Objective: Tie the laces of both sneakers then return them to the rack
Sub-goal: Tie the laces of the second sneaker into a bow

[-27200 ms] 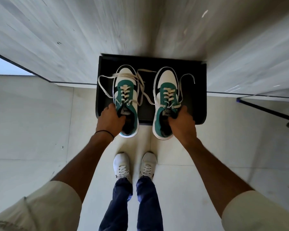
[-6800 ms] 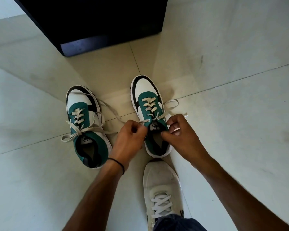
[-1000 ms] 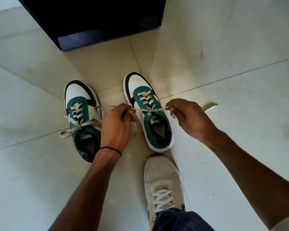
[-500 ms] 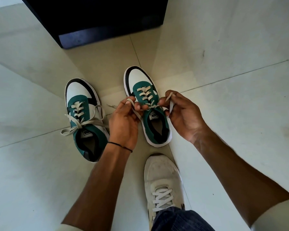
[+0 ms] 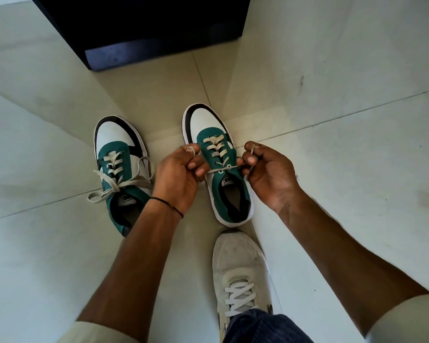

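Note:
Two green, white and black sneakers stand on the tiled floor, toes pointing away from me. The left sneaker [image 5: 119,167] has a bow in its cream laces, with loops and ends spilling to both sides. Over the right sneaker [image 5: 218,169], my left hand [image 5: 176,174] and my right hand [image 5: 268,174] each pinch a loop of its lace [image 5: 221,170]. The lace runs taut between them across the top eyelets. The black rack [image 5: 144,28] sits on the floor beyond the sneakers.
My own white shoe [image 5: 240,273] is planted just behind the right sneaker, with a blue trouser leg [image 5: 263,328] above it. Pale floor tiles [image 5: 344,120] stretch out on every side.
Both hands have gathered the lace ends into loops near the sneaker's top eyelets, having been pulled wider apart a second ago. The sneakers have stayed in place.

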